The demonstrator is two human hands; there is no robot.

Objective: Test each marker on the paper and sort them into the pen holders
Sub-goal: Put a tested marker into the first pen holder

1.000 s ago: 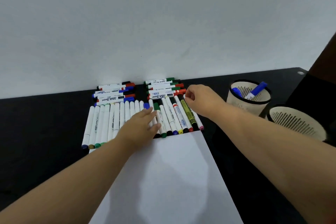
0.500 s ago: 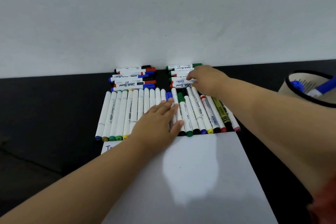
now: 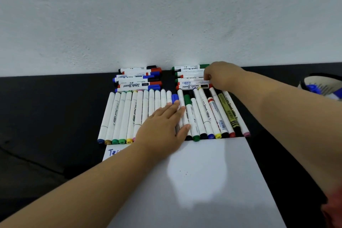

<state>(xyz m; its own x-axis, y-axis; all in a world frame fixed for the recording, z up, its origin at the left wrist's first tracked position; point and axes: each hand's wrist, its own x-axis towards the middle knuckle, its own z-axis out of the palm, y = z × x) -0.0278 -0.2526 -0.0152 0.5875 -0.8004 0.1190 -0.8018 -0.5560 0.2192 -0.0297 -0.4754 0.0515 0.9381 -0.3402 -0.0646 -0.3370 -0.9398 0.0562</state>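
1. Markers everywhere: a long row of markers (image 3: pixel 201 114) lies side by side on the black tabletop (image 3: pixel 46 116), caps toward the sheet of paper (image 3: pixel 203 181), and two stacks of whiteboard markers sit against the wall behind it.
2. Left hand (image 3: pixel 162 126) lies flat across the middle of the row, fingers straight and together, pressing the barrels down; that should stop them rolling.
3. Right hand (image 3: pixel 220 77) reaches to the right-hand stack (image 3: pixel 190 77), fingers curled at the cap ends. The grip looks like a pinch on one marker, though which one I cannot tell.
4. To do this pick well, I'd say lift a single barrel clear off the top without dragging its neighbours, and keep the left palm steady.
5. Pen holder (image 3: pixel 322 85) peeks in at the right edge, blue markers already inside, well apart from the stack.
6. Paper carries blue writing at its far left corner; most markers appear untested.
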